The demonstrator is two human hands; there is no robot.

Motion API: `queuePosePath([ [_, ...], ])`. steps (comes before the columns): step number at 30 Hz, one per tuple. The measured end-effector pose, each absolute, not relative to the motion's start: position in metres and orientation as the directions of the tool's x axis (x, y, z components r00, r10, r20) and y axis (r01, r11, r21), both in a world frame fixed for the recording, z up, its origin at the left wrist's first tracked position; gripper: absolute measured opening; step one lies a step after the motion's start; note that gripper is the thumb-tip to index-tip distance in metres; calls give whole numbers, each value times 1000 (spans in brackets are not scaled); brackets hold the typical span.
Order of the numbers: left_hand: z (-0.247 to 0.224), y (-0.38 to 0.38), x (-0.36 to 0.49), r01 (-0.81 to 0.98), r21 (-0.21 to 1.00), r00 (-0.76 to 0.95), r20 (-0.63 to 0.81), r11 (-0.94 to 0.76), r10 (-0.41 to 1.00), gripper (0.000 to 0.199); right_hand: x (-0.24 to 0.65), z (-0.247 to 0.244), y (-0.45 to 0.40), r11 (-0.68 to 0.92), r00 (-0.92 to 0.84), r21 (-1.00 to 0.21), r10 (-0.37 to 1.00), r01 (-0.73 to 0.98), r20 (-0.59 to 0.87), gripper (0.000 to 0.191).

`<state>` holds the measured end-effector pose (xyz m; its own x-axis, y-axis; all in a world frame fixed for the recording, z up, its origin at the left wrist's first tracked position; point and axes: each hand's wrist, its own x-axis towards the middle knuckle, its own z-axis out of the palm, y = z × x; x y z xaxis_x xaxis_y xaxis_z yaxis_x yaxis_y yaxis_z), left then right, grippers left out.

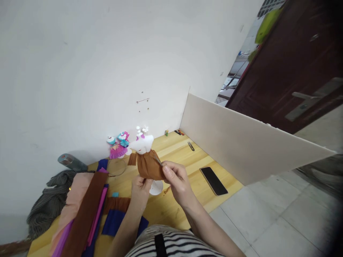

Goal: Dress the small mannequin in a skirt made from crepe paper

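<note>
Over the wooden table my left hand [140, 188] is closed, pinching the lower edge of a gathered brown crepe-paper skirt [149, 165]. The skirt hangs from a white doll-like figure [143, 144], tilted in the air. At the skirt's right side my right hand [175, 177] is closed on a thin grey pointed tool [157, 160], whose tip lies against the brown folds. The tool's rear part is hidden in the fingers, so its kind is unclear. Partly covered by the hands, a white round piece [156, 187] rests on the table below.
A phone [213, 181] and thread snips [190, 146] lie to the right, before a white partition [214, 135]. Stacked crepe paper [84, 214], a bottle [72, 161] and striped cloth [50, 200] occupy the left. Colourful paper figures [118, 150] stand against the wall.
</note>
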<state>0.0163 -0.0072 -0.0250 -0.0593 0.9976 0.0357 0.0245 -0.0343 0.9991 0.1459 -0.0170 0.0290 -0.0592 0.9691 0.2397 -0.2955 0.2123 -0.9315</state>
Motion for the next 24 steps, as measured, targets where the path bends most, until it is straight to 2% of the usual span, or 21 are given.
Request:
queuePosePath([
  [9,-29,-7,16,6,999,-48,51,-51,998,36,147,31,-15,18,-162,-886,981,-464,104,53],
  [24,-29,-5,16,21,999,-81,40,-38,996,37,149,31,-17,-41,-172,-841,983,-539,62,55],
])
